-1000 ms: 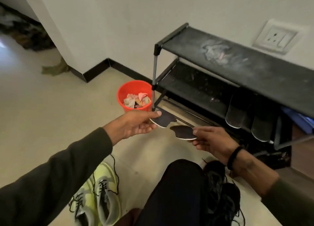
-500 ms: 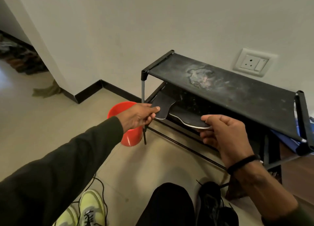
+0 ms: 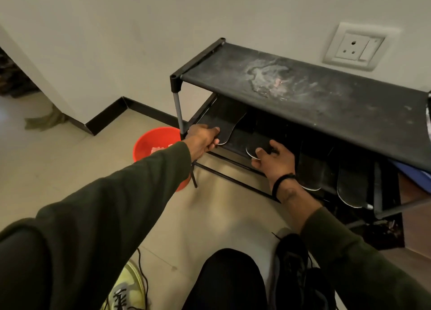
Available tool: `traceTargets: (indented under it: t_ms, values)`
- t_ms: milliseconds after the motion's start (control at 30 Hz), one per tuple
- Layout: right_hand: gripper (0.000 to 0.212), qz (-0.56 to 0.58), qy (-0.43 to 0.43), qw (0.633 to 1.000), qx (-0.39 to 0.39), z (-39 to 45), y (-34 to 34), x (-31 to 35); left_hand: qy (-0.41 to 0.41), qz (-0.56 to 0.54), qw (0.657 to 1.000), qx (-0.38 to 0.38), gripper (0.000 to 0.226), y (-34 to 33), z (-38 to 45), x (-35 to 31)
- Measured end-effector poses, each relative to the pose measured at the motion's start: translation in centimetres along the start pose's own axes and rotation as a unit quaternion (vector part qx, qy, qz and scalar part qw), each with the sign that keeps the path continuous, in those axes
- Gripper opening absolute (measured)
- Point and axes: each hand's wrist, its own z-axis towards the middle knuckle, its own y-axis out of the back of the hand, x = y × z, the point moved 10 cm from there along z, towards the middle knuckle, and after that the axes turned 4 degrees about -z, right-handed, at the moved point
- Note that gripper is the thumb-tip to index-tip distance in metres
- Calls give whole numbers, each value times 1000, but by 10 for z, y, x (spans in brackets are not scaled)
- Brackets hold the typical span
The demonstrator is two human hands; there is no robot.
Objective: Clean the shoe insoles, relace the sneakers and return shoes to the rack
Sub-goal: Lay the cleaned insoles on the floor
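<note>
On the shoe rack (image 3: pixel 314 100), the left hand (image 3: pixel 203 140) pinches a dark insole (image 3: pixel 225 121) lying on the middle shelf by the left post. The right hand (image 3: pixel 274 159), fingers curled, grips a second insole (image 3: pixel 257 146) just beside it. An orange bucket (image 3: pixel 151 146) stands left of the rack.

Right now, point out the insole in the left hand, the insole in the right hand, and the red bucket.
left insole (image 3: pixel 225 123), head view, on its dark top surface.
right insole (image 3: pixel 256 144), head view, near its heel end.
red bucket (image 3: pixel 149 144), head view, on its inner wall.
</note>
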Motion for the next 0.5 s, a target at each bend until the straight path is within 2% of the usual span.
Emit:
traceTargets:
  t_ms: [100,167,200,267,333,400,467,500]
  values:
    - [81,-31,12,999,29,-3,6,-2,-32,38,998,-48,72,0,-10,8]
    - [76,-74,32,996,48,-14,18,-2,-73,105,988,-84,90,-2,-22,16]
    - [71,-87,35,994,59,-18,26,-5,-88,122,984,-97,90,-3,-31,19]
    - [57,-101,25,992,77,-27,48,-14,-113,135,980,-97,75,-18,-53,30]
    - [34,-112,24,991,74,-35,77,-20,-134,158,977,-43,58,-47,-80,43]
    - [6,-150,15,987,64,-47,118,-31,-127,218,965,64,47,-94,-106,66]
    - [12,-248,-9,966,76,-45,141,-50,-135,304,929,164,40,-129,-130,79]
    - [16,-302,-49,948,81,-47,162,-72,-142,363,895,218,40,-153,-149,93]
